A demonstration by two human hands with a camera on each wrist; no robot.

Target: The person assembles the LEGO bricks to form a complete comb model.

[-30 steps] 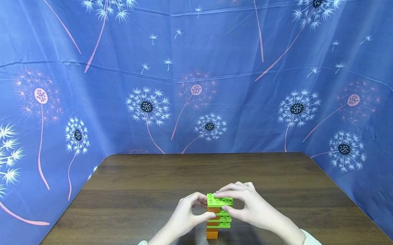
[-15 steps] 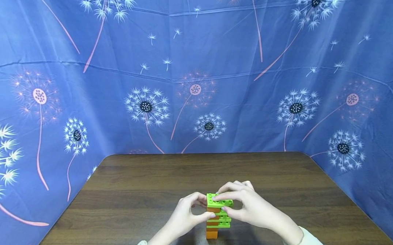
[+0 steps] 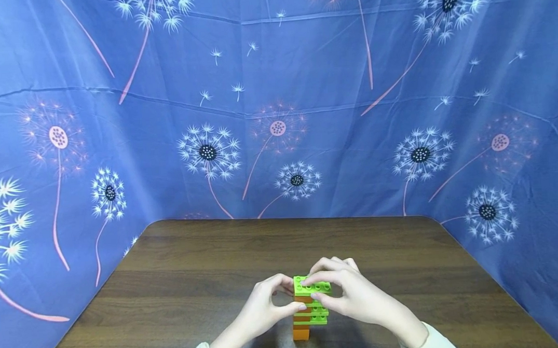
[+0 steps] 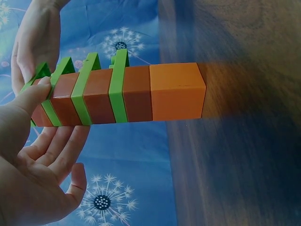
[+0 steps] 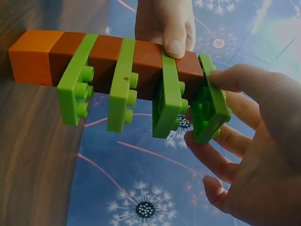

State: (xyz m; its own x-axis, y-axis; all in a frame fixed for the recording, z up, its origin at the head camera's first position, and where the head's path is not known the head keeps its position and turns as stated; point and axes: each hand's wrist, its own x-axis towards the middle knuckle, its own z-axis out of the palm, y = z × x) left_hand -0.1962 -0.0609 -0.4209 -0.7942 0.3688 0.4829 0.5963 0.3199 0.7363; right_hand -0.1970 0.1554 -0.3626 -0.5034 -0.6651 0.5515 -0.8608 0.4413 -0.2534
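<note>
A tower of toy building bricks stands upright on the table, with an orange brick [image 3: 301, 334] at its foot. Above that, brown bricks [image 4: 137, 94] alternate with green plates [image 5: 121, 94] that jut out to the right. My left hand [image 3: 265, 305] grips the upper part of the tower, thumb on the near side and fingers behind. At the top, my right hand [image 3: 359, 291] pinches the overhanging end of the uppermost green plate [image 5: 214, 106]. In the right wrist view this plate leans a little against the brown brick [image 5: 190, 65] under it.
The dark wooden table [image 3: 208, 260] stretches out around the tower. Behind it and along both sides hangs a blue cloth [image 3: 343, 140] with a dandelion print.
The right index finger has shifted slightly left over the top green plate, and the right thumb has moved a little left beneath it. The left hand and the tower stay almost in place.
</note>
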